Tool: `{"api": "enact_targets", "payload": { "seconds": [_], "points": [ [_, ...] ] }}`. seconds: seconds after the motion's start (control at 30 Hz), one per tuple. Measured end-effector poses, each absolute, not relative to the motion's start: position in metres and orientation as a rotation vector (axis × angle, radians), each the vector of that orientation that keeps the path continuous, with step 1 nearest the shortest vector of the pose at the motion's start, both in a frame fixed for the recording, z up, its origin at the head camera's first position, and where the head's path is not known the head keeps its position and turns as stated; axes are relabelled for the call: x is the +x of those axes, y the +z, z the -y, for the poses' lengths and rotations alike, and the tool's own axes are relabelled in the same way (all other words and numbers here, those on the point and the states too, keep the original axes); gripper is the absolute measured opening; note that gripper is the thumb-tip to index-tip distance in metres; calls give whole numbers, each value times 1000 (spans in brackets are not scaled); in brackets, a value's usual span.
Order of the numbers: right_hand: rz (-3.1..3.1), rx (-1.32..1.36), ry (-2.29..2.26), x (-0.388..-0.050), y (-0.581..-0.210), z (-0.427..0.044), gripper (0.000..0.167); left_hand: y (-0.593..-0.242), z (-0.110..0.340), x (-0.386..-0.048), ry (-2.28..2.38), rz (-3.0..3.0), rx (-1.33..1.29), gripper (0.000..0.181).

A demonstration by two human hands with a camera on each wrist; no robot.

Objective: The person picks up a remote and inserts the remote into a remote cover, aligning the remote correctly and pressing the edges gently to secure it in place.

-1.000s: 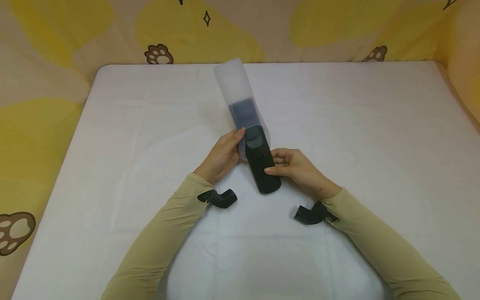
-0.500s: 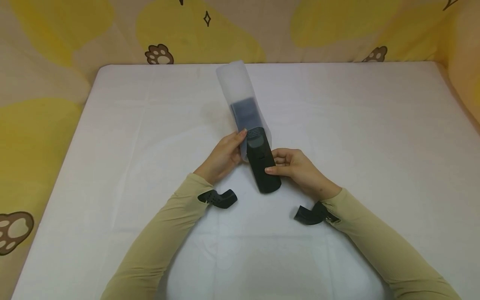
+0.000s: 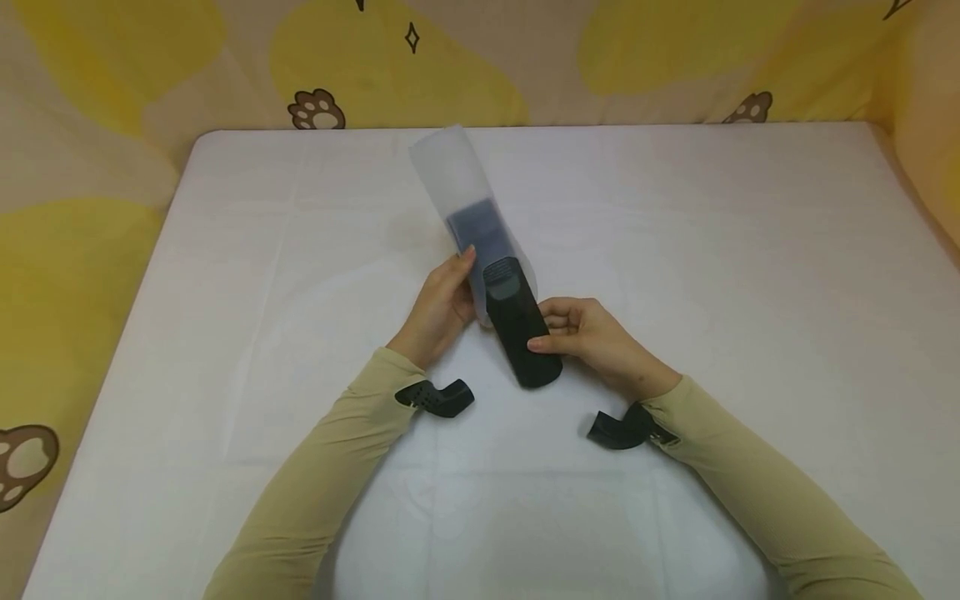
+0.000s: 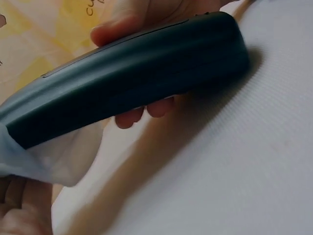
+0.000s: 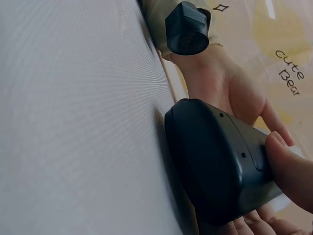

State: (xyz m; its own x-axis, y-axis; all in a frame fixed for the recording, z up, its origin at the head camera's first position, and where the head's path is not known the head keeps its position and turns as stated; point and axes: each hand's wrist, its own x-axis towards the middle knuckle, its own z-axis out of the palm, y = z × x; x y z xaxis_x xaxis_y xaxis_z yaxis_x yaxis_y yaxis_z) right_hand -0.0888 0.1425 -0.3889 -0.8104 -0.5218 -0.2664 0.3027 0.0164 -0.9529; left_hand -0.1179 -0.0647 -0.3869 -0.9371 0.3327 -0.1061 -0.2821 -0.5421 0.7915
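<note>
A long black handset, like a remote control or cordless phone, lies at a slant in the middle of the head view. Its far part appears blue-grey through a frosted plastic sleeve; the near part sticks out. My left hand grips the sleeve's left side, thumb on top. With the thumb above and fingers below, my right hand pinches the bare end. The left wrist view shows the sleeve around the left end of the handset. Close in the right wrist view is the handset's blunt end.
A white cloth covers the table. Yellow patterned fabric hangs behind it and at the sides. A black camera mount sits on the left sleeve cuff, and another camera mount on the right.
The far end of the plastic sleeve has swung to the left, and my left thumb has shifted up and left with it. My right hand stays nearly still on the handset.
</note>
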Motion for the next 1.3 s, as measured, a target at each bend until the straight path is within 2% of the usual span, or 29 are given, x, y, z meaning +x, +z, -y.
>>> {"api": "enact_targets", "payload": {
  "seconds": [0.2, 1.3],
  "points": [
    [-1776, -243, -1793, -89, -389, -142, 30, -386, 65, -119, 2583, -1228, 74, 40],
    [-1765, -229, -1817, -88, -390, -143, 32, -387, 64, -118, 2486, -1260, 137, 40]
  ]
}}
